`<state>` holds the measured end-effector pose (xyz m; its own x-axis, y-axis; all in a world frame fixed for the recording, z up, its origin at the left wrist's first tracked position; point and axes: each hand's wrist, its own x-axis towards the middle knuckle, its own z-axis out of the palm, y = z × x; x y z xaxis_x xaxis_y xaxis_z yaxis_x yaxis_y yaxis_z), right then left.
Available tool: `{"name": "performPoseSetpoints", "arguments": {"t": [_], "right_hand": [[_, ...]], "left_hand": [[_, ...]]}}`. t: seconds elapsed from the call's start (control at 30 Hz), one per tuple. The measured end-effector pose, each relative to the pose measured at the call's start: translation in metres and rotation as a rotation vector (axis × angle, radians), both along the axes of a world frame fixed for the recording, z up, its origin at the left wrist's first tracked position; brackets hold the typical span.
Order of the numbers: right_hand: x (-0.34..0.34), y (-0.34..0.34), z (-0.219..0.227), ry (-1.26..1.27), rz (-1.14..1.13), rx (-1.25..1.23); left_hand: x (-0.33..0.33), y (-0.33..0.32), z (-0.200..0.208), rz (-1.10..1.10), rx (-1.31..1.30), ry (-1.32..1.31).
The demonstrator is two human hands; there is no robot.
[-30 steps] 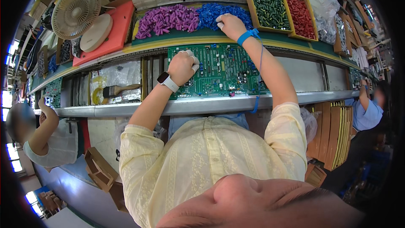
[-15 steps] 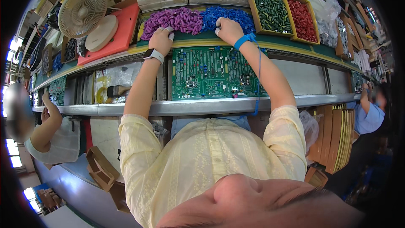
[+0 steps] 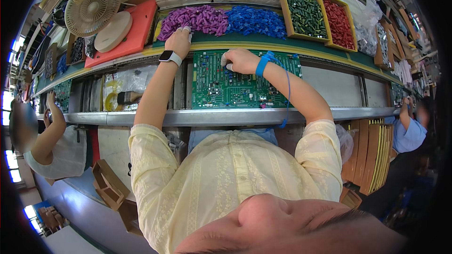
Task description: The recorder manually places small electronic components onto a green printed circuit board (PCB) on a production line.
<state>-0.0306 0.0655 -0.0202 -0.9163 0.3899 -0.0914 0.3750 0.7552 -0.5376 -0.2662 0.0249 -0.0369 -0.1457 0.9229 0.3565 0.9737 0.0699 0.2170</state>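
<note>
My left hand (image 3: 178, 42), with a watch at the wrist, is at the near edge of the pile of purple components (image 3: 194, 20). Its fingers are drawn together, and anything between the tips is hidden. Over the upper middle of the green circuit board (image 3: 212, 95), my right hand (image 3: 242, 61) has its whitish-covered fingertips pinched down close to the board's parts. What they hold, if anything, is too small to make out. A blue band with a cord circles that wrist. Beyond the board lies a pile of blue components (image 3: 256, 22).
Yellow-edged boxes hold green components (image 3: 306, 16) and red components (image 3: 338, 22) at the far right. A fan (image 3: 93, 7) stands on a red board (image 3: 141, 33) at far left. A brush (image 3: 127, 97) lies left of the circuit board. The metal rail (image 3: 188, 117) runs along the front. Co-workers sit on both sides.
My right hand has come from the blue pile toward me and left, onto the circuit board. My left hand stays at the purple pile, its fingers now closer together.
</note>
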Motion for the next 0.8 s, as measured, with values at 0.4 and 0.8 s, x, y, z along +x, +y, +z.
{"name": "performPoseSetpoints", "arguments": {"t": [0.4, 0.8], "right_hand": [[-0.005, -0.008, 0.001, -0.006, 0.009, 0.163], [-0.001, -0.006, -0.001, 0.016, 0.016, 0.107]], "left_hand": [[0.01, -0.006, 0.01, -0.061, 0.246, -0.059], [0.039, -0.099, 0.037, -0.246, 0.084, -0.409]]}}
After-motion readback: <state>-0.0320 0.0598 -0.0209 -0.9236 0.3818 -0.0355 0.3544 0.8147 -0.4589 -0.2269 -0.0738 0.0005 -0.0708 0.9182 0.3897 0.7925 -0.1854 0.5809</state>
